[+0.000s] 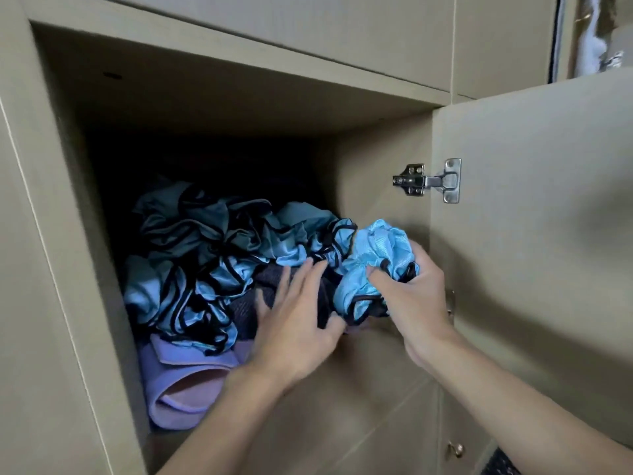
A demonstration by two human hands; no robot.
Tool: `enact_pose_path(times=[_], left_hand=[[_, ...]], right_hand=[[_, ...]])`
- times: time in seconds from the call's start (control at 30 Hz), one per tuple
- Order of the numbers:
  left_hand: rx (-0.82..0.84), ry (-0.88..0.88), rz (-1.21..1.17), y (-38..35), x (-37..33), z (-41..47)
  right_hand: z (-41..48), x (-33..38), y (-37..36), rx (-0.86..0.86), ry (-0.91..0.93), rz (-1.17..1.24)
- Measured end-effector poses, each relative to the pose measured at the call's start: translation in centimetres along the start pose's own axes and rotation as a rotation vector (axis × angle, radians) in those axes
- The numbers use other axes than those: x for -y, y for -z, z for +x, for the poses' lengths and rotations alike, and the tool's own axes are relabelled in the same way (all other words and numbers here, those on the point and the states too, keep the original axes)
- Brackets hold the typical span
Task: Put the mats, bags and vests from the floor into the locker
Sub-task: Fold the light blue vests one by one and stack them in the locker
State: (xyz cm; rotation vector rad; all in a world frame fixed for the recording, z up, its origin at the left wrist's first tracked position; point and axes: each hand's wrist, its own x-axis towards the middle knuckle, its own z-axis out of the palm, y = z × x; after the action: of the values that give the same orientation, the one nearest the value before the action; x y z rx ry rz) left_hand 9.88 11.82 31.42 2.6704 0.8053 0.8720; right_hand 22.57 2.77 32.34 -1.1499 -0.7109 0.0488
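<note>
The open locker [219, 97] holds a heap of blue vests with black trim [212, 241]. They lie on a dark bag [274, 289] and on a folded purple mat [185, 382] at the bottom. My right hand [414, 289] grips a bunched blue vest [373, 265] at the right front of the compartment. With straight fingers, my left hand [298, 323] presses against the dark bag just left of it. The back of the locker is dark.
The locker door [534, 200] stands open to the right on a metal hinge [428, 181]. Closed beige doors sit above and below, one with a small knob [457, 449]. A beige panel [41, 269] frames the left side.
</note>
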Motion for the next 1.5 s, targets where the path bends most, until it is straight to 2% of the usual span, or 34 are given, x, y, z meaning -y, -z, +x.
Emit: enact_pose_path(times=[0.07,0.17,0.27,0.43,0.47,0.53,0.57,0.6,0.7,0.77,0.87,0.97,1.07,1.13,1.2,1.27,1.5], left_hand=[[-0.06,0.171,0.207,-0.1,0.7,1.5],[-0.091,0.293,0.257,-0.2,1.6,3.2],[-0.034,0.386,0.283,-0.5,2.6,4.4],[0.009,0.468,0.258,-1.4,3.8,6.2],[0.01,0.483,0.259,-1.4,4.0,6.5],[0.019,0.493,0.27,-1.5,4.5,7.0],[0.018,0.49,0.276,-1.6,4.6,7.0],[0.011,0.488,0.283,-1.7,4.7,7.1],[-0.012,0.477,0.316,-1.9,4.8,7.1],[-0.018,0.476,0.317,-1.9,4.8,7.1],[-0.029,0.467,0.326,-2.1,4.9,7.0],[-0.046,0.463,0.341,-2.2,4.8,6.9],[-0.044,0.465,0.343,-2.2,4.9,7.0],[-0.034,0.468,0.333,-2.2,5.0,7.2],[-0.033,0.472,0.317,-2.3,5.2,7.3],[-0.036,0.47,0.311,-2.3,5.3,7.3],[-0.043,0.447,0.292,-2.2,5.0,7.0]], right_hand=[[2.2,-0.6,-1.7,-0.001,0.028,-0.012],[5.3,-1.3,-4.2,0.028,0.094,-0.018],[8.3,-1.4,-6.4,0.043,0.157,0.008],[14.5,-1.7,-10.3,-0.187,0.369,-0.233],[16.3,-2.4,-11.0,-0.098,0.365,-0.409],[19.2,-4.2,-12.1,0.27,0.247,-0.823],[20.0,-4.8,-12.4,0.414,0.174,-0.931],[20.4,-5.2,-12.4,0.483,0.129,-0.959],[20.2,-5.8,-11.8,0.465,0.183,-0.996],[19.2,-5.8,-11.5,0.387,0.265,-1.073],[18.0,-6.1,-11.7,0.205,0.428,-1.081],[17.6,-6.6,-11.7,0.102,0.526,-0.888],[17.9,-6.7,-12.7,0.148,0.519,-0.798],[19.4,-7.2,-14.3,0.241,0.384,-0.866],[21.2,-8.0,-15.7,0.424,0.213,-0.931],[22.4,-8.8,-16.3,0.538,0.131,-0.957],[19.8,-7.8,-13.5,0.37,0.265,-0.937]])
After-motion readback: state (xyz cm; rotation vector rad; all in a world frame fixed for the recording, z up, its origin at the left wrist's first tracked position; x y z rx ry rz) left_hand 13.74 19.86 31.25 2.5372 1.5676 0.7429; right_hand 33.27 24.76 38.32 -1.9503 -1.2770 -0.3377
